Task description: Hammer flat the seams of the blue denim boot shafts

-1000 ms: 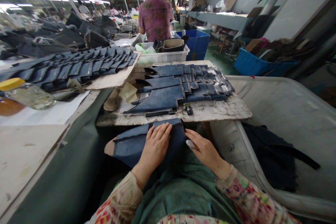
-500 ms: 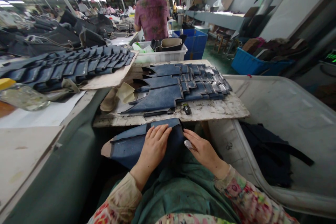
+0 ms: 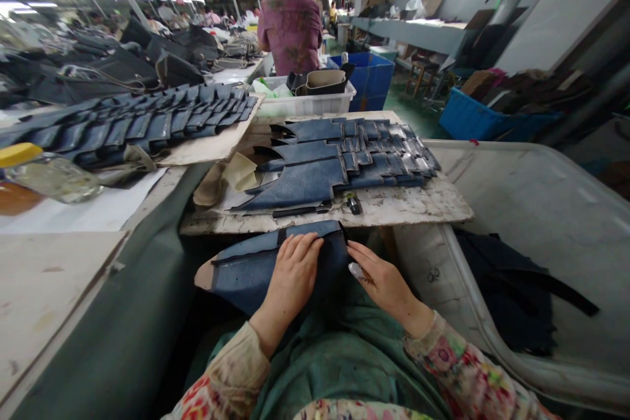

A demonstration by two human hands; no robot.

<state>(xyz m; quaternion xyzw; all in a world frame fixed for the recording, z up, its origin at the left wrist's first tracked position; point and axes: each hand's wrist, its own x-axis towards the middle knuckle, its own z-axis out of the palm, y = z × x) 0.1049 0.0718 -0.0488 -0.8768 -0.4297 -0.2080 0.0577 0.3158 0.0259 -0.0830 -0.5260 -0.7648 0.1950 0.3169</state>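
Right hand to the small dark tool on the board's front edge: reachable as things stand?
Probably yes. The right hand sits at the edge of the blue leather piece, just short of the board. The small dark tool lies near the board's front edge, with nothing between them.

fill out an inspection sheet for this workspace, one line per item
surface: stained white board in front of the lap, near edge partly bare
job's things: blue leather piece on the lap; overlapped leather pieces laid on the board
clutter: thin dark tool and small black item at the board's near edge; yellow-lidded jar at left
grippers: left hand lies flat on the blue leather piece; right hand touches its right edge, grip unclear
cables: nothing seen
surroundings: white tub at right with dark fabric inside; co-worker standing ahead; blue crate beyond
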